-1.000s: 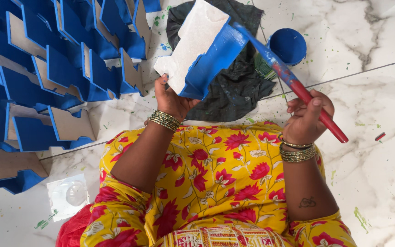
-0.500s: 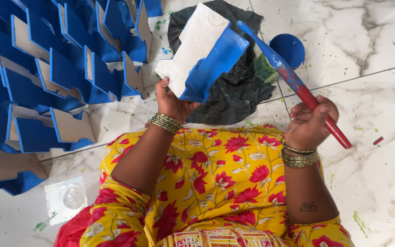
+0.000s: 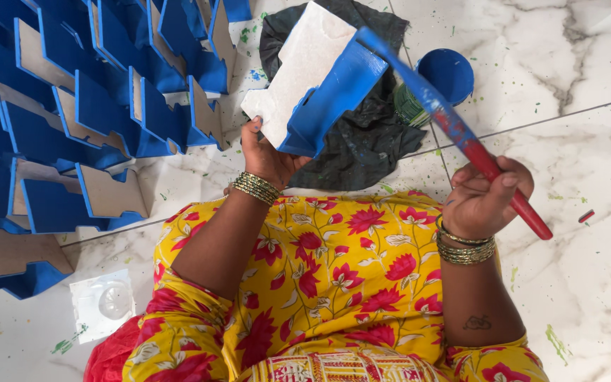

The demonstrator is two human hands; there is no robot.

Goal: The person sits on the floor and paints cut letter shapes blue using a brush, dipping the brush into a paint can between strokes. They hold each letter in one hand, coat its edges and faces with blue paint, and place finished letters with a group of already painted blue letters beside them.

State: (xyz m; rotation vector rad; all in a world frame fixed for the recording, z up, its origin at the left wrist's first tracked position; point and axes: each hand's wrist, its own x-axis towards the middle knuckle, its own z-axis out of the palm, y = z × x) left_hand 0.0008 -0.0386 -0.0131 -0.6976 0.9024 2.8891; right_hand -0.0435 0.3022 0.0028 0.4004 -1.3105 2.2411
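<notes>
My left hand (image 3: 266,157) grips a flat cut-out board (image 3: 305,71) from below, holding it tilted above my lap. The board's broad face is unpainted white and its edge and right side are blue. My right hand (image 3: 486,198) is closed on the red handle of a paintbrush (image 3: 461,134). The blue-stained front of the brush lies against the board's upper right edge. Both wrists wear gold bangles.
Several blue-painted cut-out boards (image 3: 93,106) stand packed together on the marble floor at the left. A dark cloth (image 3: 362,134) lies under the held board, with a round blue paint container (image 3: 448,72) beside it. A clear plastic lid (image 3: 104,303) lies lower left.
The brush tip has slid up along the board's right edge. My right hand has shifted slightly right, and the board has stayed tilted in my left hand.
</notes>
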